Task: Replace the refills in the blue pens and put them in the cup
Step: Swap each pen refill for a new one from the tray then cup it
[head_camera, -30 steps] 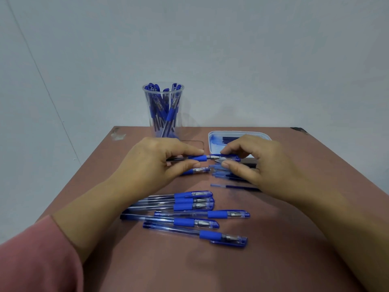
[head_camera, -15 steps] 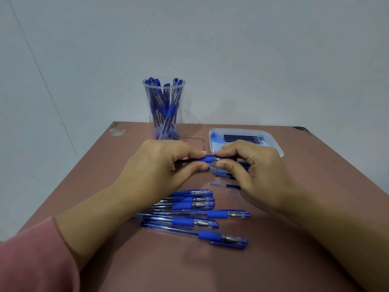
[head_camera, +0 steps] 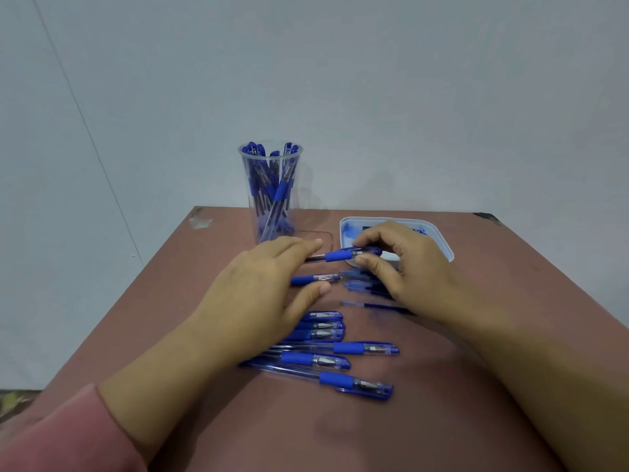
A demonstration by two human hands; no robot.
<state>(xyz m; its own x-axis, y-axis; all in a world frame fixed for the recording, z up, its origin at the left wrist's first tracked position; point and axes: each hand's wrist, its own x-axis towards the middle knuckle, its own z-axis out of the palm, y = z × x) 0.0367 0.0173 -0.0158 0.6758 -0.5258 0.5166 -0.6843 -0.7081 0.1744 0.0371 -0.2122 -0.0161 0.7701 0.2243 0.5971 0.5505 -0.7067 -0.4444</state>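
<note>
Right hand [head_camera: 415, 270] pinches one blue pen [head_camera: 337, 256]; left hand [head_camera: 265, 291] lies slack beside it.

The right thumb and forefinger are curled round the pen's right end, just on the near side of the white tray [head_camera: 442, 245], whose bottom is smeared with blue ink. The pen lies level from left to right, and its left part runs behind the left forefinger. The left fingers are stretched out and loose, gripping nothing that shows. A second pen [head_camera: 316, 278] lies between that hand's forefinger and thumb. Loose refills [head_camera: 374, 304] lie on the brown table [head_camera: 442, 420] under and just near the right hand. Several more capped pens [head_camera: 299, 358] lie in a row nearer, partly under the left wrist. The clear plastic cup [head_camera: 270, 199], full of blue pens, stands upright at the table's far edge, left of the tray.
</note>
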